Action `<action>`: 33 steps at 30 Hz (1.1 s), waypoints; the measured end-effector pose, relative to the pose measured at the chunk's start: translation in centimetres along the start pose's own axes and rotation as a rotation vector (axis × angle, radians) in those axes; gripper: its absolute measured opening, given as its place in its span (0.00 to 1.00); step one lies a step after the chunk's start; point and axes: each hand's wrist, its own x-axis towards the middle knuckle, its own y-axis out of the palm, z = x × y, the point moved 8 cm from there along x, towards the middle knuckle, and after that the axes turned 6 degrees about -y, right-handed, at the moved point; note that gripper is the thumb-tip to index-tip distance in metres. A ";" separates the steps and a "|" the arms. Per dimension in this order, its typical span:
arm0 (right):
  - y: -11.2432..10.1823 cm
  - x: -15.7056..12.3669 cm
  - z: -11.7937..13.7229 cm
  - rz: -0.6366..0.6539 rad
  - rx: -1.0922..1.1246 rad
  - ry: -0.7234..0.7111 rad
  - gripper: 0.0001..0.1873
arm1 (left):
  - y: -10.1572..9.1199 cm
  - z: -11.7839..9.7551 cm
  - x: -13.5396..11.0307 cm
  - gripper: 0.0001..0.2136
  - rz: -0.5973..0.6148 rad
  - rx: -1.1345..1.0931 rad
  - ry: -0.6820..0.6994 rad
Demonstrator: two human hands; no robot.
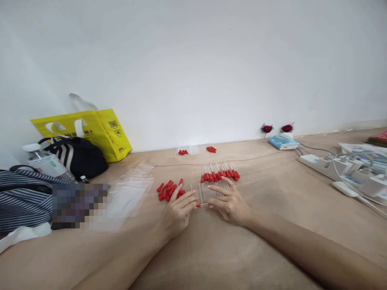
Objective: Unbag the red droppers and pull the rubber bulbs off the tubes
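Note:
My left hand point(180, 210) is closed, its fingertips pinching a small red rubber bulb point(198, 205). Just to the right, my right hand point(229, 203) has its thumb and fingers drawn together at a thin clear glass tube point(204, 205), which lines up with that bulb. Whether bulb and tube touch is too small to tell. Under and beside my right fingers lies a row of clear glass tubes point(204, 192). Beyond it are several droppers with red bulbs point(215, 176), glass ends pointing away. A pile of loose red bulbs point(166, 191) lies behind my left hand.
Clear zip bags point(127, 197) lie at left, near a yellow bag point(115, 135), a black pouch point(87, 157) and a bottle point(50, 163). Bagged droppers point(193, 150) rest by the wall. A blue tissue pack point(283, 141) and a cabled power strip point(317, 165) sit at right.

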 end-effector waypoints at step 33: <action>6.3 3.7 0.7 0.309 -0.075 0.238 0.14 | -2.6 16.3 -4.6 0.16 0.148 0.164 -1.175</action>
